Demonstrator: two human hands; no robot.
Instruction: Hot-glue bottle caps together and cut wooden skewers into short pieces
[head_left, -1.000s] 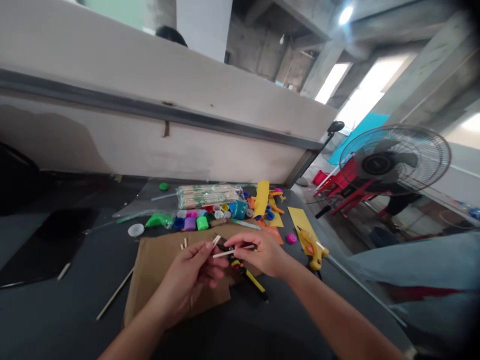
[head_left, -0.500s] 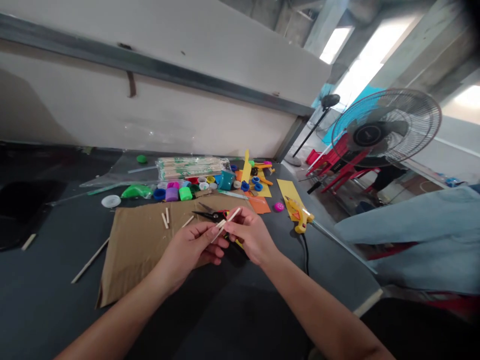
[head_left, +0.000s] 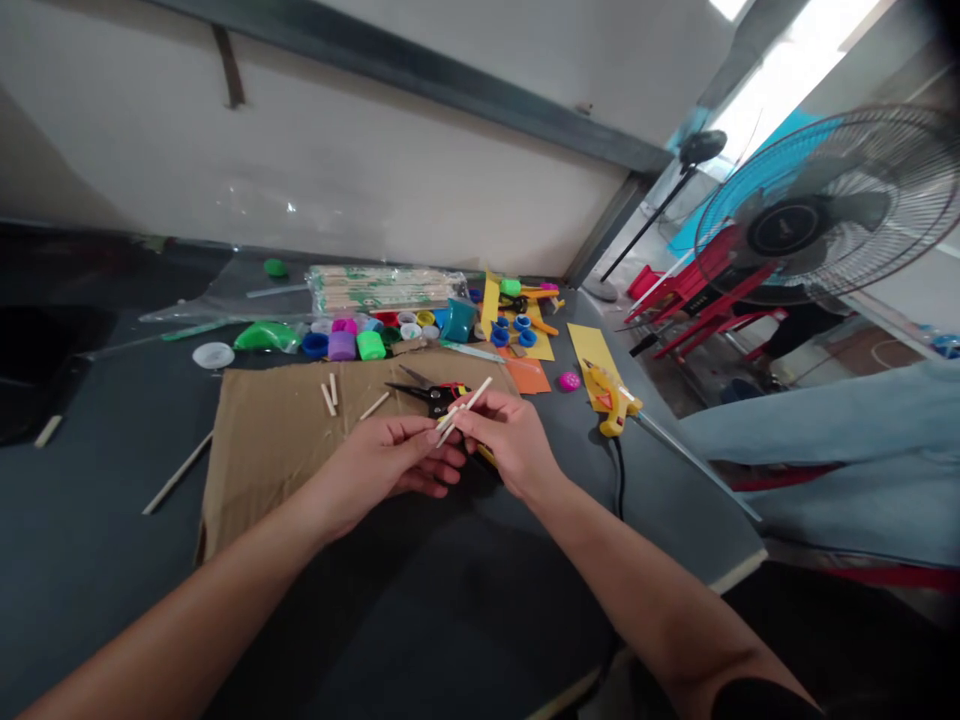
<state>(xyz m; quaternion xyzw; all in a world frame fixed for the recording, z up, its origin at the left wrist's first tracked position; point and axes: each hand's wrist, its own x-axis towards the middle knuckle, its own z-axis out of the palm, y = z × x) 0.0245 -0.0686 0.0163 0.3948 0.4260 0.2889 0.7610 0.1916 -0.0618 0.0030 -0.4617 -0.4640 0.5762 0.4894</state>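
Note:
Above the near edge of the cardboard, my left hand (head_left: 401,455) and my right hand (head_left: 504,437) meet, each with closed fingertips. Between them are pale wooden sticks (head_left: 478,393); the right pinches a longer one that slants up to the right, and the left grips a short piece crossing or touching it. Exactly how the pieces join is hidden by my fingers. Just behind my hands lie black-bladed cutters (head_left: 431,393) with red and yellow on the handles. Short cut sticks (head_left: 329,396) rest on the brown cardboard (head_left: 259,430), and a longer stick (head_left: 178,474) leans off its left side.
A yellow glue gun (head_left: 616,408) with a black cord lies at the right on yellow paper (head_left: 589,345). Colourful caps (head_left: 343,346) and a bag of wooden sticks (head_left: 386,290) line the back. A fan (head_left: 787,228) and a person's pale-blue clothing (head_left: 817,450) are at the right.
The view has tilted down and shifted, so the table things appear higher. My hands remain together with the sticks between them; the sticks have moved only slightly.

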